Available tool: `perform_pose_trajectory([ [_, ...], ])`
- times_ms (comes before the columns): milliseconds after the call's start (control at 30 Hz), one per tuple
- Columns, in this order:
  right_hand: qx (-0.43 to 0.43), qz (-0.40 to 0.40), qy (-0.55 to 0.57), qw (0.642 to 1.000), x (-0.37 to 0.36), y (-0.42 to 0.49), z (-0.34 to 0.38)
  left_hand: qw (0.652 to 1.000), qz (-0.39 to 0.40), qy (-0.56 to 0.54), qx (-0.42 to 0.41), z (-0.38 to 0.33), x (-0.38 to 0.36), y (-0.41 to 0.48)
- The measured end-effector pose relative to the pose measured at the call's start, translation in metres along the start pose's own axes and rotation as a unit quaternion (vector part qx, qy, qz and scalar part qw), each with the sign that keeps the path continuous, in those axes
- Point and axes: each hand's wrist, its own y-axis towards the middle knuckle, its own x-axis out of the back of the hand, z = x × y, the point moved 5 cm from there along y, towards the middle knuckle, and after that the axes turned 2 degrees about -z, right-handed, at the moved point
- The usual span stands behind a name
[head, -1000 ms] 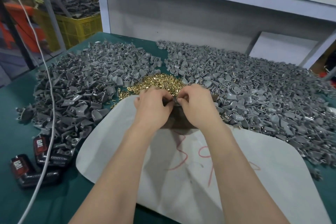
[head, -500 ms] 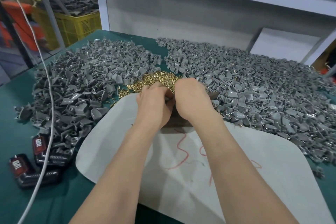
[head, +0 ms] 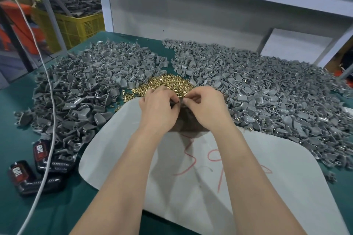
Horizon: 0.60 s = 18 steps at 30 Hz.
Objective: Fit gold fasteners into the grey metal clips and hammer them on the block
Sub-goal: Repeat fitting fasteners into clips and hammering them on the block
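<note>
My left hand [head: 158, 108] and my right hand [head: 205, 108] meet fingertip to fingertip over a dark block [head: 188, 122], which they mostly hide. Between the fingertips is a small dark-grey clip [head: 176, 102]; my left fingers pinch it. My right thumb and forefinger are pinched together against it; what they hold is too small to see. A heap of gold fasteners [head: 168, 83] lies just beyond the hands. Large piles of grey metal clips spread to the left [head: 86, 89] and to the right [head: 267, 93]. No hammer is in view.
A white sheet [head: 219, 177] with red marks lies under my forearms on the green table [head: 23, 206]. Two black-and-red battery packs [head: 38, 170] and a white cable [head: 47, 120] sit at the left. A grey shelf unit [head: 210, 11] walls off the back.
Both hands stayed together over the block; the fingertips shifted slightly, with the right hand's thumb and forefinger now visible pinching at the clip.
</note>
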Motion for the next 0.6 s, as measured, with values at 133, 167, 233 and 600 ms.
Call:
perform_pose_trajectory([
  [133, 0.012, 0.003, -0.049, 0.999, -0.007, 0.000, 0.004, 1.000, -0.001, -0.003, 0.000, 0.000, 0.000, 0.000],
  [167, 0.009, -0.002, -0.052, 0.999, -0.007, 0.000, 0.004, 1.000, -0.002, -0.003, 0.000, 0.000, 0.000, 0.000],
  [233, 0.001, -0.005, -0.057, 0.998, -0.005, 0.000, 0.006, 1.000, -0.003, -0.005, 0.000, 0.000, 0.000, 0.000],
  [600, 0.034, 0.047, -0.185, 0.981, -0.006, 0.016, 0.018, 1.000, 0.003, 0.014, -0.021, -0.004, 0.000, 0.000],
])
